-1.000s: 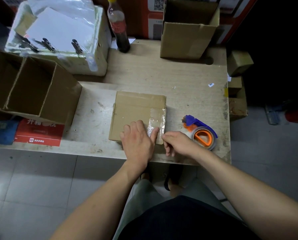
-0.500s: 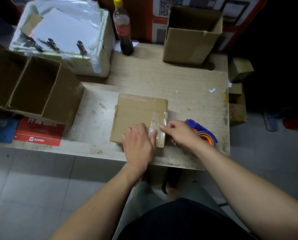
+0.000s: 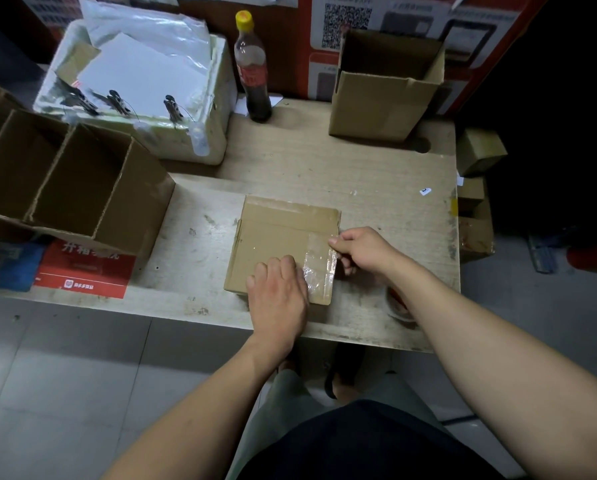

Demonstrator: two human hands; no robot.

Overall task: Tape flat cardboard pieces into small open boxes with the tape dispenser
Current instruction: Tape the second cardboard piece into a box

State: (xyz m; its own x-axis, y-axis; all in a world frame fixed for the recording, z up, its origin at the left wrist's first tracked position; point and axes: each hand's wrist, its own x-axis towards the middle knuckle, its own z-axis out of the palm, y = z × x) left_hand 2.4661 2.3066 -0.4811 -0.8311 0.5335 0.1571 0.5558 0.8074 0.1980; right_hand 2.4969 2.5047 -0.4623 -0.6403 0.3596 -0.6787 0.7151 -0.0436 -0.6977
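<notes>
Wooden table, worn, fills centre view. Open cardboard boxes well left of the flat cardboard piece; another open box and cola bottle far behind it. Cardboard piece flat near table's front edge, clear tape strip along its right side, long axis front-to-back. Left hand pressing flat on near part of piece, fingers together, just left of strip. Right hand at piece's right edge, thumb and forefinger apparently pinching tape over that edge; right hand nearer. Tape dispenser right of piece, mostly hidden under right forearm.
</notes>
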